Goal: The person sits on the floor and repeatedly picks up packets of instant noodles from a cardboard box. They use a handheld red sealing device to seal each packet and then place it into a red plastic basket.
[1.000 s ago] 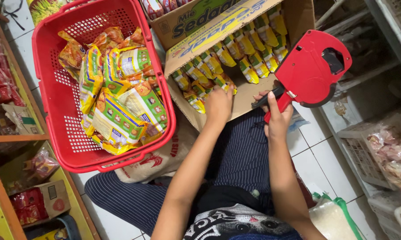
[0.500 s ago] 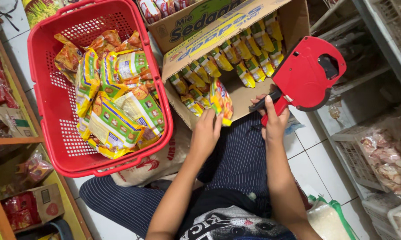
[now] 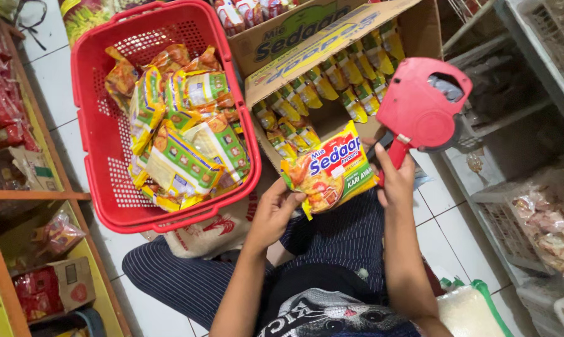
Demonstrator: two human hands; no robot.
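A red basket (image 3: 107, 156) already heaped with noodle packets sits beside an open cardboard box (image 3: 332, 37) of upright ones. The left hand (image 3: 272, 215) grips one orange noodle packet (image 3: 329, 171) by its lower corner, face up over the lap. The right hand (image 3: 394, 181) is clamped on the red price-label gun (image 3: 422, 109), raised just beside it. Labelling looks in hand; next the gun's nose must press flat onto the packet.

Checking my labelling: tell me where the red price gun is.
Right of centre in the head view, the red price gun is in the right hand, above the noodle packet.
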